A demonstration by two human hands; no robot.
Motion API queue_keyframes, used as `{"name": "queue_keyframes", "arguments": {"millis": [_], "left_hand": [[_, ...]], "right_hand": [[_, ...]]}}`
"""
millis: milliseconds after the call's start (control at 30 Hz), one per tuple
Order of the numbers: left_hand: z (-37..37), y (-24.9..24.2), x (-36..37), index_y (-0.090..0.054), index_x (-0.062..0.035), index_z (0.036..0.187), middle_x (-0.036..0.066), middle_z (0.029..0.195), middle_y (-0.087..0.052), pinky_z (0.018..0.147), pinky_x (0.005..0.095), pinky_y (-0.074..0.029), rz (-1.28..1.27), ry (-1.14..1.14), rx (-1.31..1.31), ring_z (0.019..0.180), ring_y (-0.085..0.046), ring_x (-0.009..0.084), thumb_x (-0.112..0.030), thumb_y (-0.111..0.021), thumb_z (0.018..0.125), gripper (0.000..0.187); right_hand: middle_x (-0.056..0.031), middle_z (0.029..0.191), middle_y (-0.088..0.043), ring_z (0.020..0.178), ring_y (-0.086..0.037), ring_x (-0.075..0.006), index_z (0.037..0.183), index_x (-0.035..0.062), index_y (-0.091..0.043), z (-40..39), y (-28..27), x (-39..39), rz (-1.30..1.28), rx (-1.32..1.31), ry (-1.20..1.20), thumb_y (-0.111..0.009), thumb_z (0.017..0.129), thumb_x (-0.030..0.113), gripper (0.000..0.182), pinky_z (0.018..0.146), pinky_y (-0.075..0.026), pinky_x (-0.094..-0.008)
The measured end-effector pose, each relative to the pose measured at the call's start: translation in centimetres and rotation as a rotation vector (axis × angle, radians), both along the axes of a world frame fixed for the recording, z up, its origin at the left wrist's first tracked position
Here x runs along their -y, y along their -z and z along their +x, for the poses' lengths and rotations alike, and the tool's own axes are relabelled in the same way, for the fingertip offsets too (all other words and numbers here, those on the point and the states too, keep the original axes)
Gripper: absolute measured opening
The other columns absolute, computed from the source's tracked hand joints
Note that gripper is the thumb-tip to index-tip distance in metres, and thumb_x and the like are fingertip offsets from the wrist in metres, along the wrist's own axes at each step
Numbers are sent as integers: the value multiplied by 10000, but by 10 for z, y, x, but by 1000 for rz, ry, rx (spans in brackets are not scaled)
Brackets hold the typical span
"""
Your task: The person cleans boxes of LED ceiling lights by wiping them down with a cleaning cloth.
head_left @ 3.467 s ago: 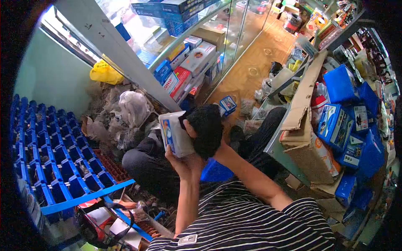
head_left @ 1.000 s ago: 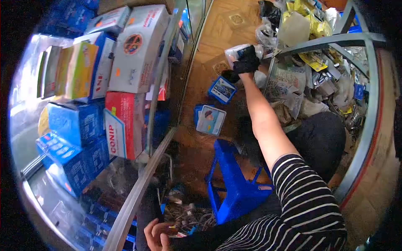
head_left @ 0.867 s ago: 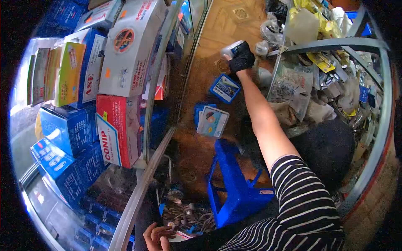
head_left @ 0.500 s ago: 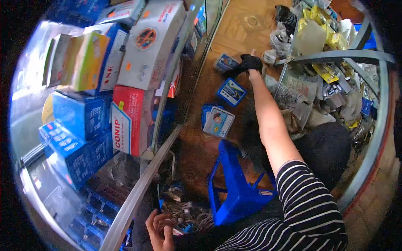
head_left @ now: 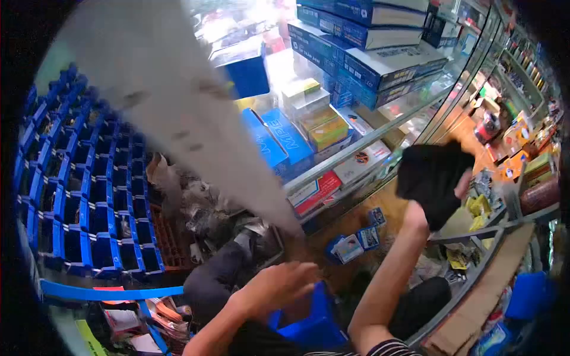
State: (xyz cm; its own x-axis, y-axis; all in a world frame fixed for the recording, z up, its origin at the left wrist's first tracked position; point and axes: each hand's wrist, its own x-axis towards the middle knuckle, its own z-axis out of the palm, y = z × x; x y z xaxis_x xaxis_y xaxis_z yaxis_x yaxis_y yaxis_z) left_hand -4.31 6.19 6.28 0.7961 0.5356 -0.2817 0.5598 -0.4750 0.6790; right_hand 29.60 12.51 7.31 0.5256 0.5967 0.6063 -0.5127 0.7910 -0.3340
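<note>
My right hand [head_left: 462,185] is raised and mostly covered by a dark, soft black cloth [head_left: 432,181]. A bare thumb or finger shows along the cloth's right edge, and the rest of the fingers are hidden. My left hand [head_left: 279,286] is over my lap with its fingers stretched out, slightly blurred, holding nothing. Beneath it, a blue plastic piece [head_left: 314,323] stands between my legs. Beyond my hands, on the brown floor, lie small flat packs: a white-faced pack [head_left: 348,248], a blue pack [head_left: 369,237] and a smaller blue one [head_left: 377,215].
Rows of blue bins [head_left: 89,202] fill the left. A blurred pale panel [head_left: 178,107] slants across the upper left. Behind the glass case's rail [head_left: 356,145] are stacked boxes [head_left: 380,65]. To the right, a cardboard strip [head_left: 481,291] lies along a metal frame beside plastic-wrapped goods.
My view has swung up and left. My right hand has come up from the floor by the packs with the black cloth. My left hand has moved forward, fingers extended.
</note>
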Motion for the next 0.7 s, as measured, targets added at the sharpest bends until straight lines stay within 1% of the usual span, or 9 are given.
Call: {"name": "queue_keyframes", "arguments": {"millis": [67, 100, 167, 233, 300, 333, 400, 567, 700], "left_hand": [[22, -11, -12, -493, -70, 1341, 234, 1051, -645, 866, 477, -516, -296, -8, 180, 1026, -626, 411, -354, -531, 993, 451], [28, -7, -13, -495, -72, 1335, 234, 1043, -644, 857, 483, -517, -441, -10, 273, 1019, -627, 414, -357, -528, 992, 446], [20, 60, -21, -491, -50, 1322, 225, 1030, -625, 812, 438, -521, 304, 239, 388, 912, -625, 367, -348, -548, 980, 457], [13, 121, -18, -497, -47, 1284, 230, 1025, -622, 796, 449, -524, 504, 302, 255, 889, -633, 371, -362, -558, 970, 450], [14, 153, -19, -513, -62, 1221, 249, 1028, -636, 810, 516, -527, 127, 212, -119, 952, -649, 426, -400, -559, 961, 429], [14, 144, -22, -515, -62, 1206, 247, 1023, -637, 813, 520, -525, 105, 188, -34, 953, -649, 427, -405, -566, 954, 428], [16, 123, -22, -518, -64, 1177, 244, 1014, -639, 821, 528, -521, 50, 156, 138, 954, -650, 428, -415, -581, 939, 429], [36, 147, -40, -508, -46, 1184, 241, 1033, -646, 849, 529, -515, 77, 151, -14, 977, -635, 452, -420, -557, 946, 446], [28, 117, -45, -513, -33, 1164, 260, 1075, -651, 859, 532, -503, 19, 79, 37, 997, -631, 461, -449, -541, 953, 468]], "right_hand": [[-108, 1313, -597, 1181, -587, -253, 1392, 75, -492, -21, -51, -26, -12, 168, -27, -560, 1005, 317, 461, 1032, -461, -427], [-87, 1287, -609, 1163, -590, -244, 1390, 81, -498, -61, -85, -34, -301, 29, 342, -568, 1004, 306, 453, 1050, -447, -414], [-79, 1266, -611, 1132, -589, -247, 1368, 77, -513, -65, -87, -94, -417, 613, 641, -589, 987, 329, 463, 1037, -446, -411], [-89, 1253, -611, 1119, -590, -257, 1351, 69, -519, -69, -84, -153, -582, 1063, 863, -609, 964, 338, 480, 1022, -450, -415], [-100, 1240, -612, 1106, -591, -268, 1335, 62, -524, -61, -71, -195, -788, 1367, 946, -629, 942, 347, 497, 1007, -453, -420], [-105, 1233, -612, 1100, -591, -273, 1327, 58, -527, -57, -66, -208, -876, 1469, 953, -639, 931, 352, 506, 1000, -455, -422], [-115, 1220, -612, 1087, -592, -283, 1310, 51, -533, -51, -57, -225, -1001, 1604, 955, -659, 908, 362, 524, 985, -458, -426], [-141, 1187, -613, 1054, -595, -309, 1270, 32, -547, -46, -44, -244, -1092, 1715, 996, -710, 851, 385, 571, 948, -466, -437], [-162, 1161, -613, 1028, -597, -329, 1237, 17, -558, -46, -50, -230, -990, 1662, 1100, -750, 806, 404, 610, 918, -473, -446]]}}
